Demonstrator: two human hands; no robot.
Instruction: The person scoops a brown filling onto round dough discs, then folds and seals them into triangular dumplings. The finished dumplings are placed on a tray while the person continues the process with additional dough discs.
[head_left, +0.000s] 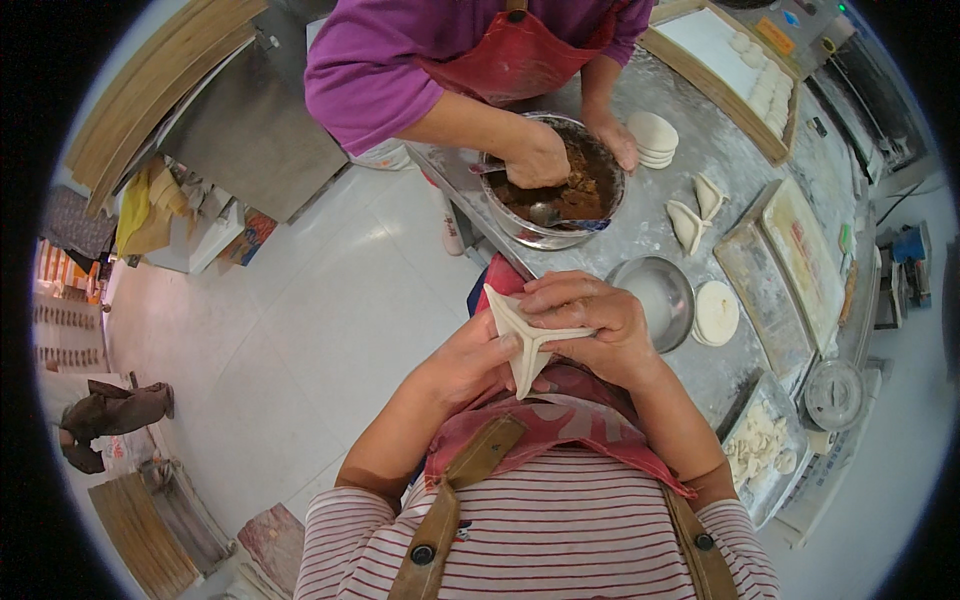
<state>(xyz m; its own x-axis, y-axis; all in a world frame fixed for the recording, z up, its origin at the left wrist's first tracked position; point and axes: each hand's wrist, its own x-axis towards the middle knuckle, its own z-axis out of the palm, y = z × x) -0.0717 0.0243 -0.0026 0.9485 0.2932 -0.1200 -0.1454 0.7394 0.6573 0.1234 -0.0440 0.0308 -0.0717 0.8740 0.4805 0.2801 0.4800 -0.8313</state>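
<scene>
Between my two hands is a three-cornered dough bun (531, 339), its seams meeting in a raised Y at the middle. My left hand (476, 356) supports it from the left, thumb on the dough near the centre. The fingers and thumb of my right hand (600, 319) pinch the arm that points right. Just beyond my right hand stands a metal bowl (660, 300) with pale contents. Beside that bowl lies a stack of round dough wrappers (716, 313). Two folded three-cornered buns (688, 225) rest on the floured table (645, 199).
Across from me, a co-worker's hand (540, 157) is in a steel bowl of brown filling (592, 180) holding spoons. More dough rounds (652, 139) are stacked nearby. To the right are a wooden tray (784, 146) of dough pieces, a lidded box (780, 277) and a tray of dough scraps (757, 450).
</scene>
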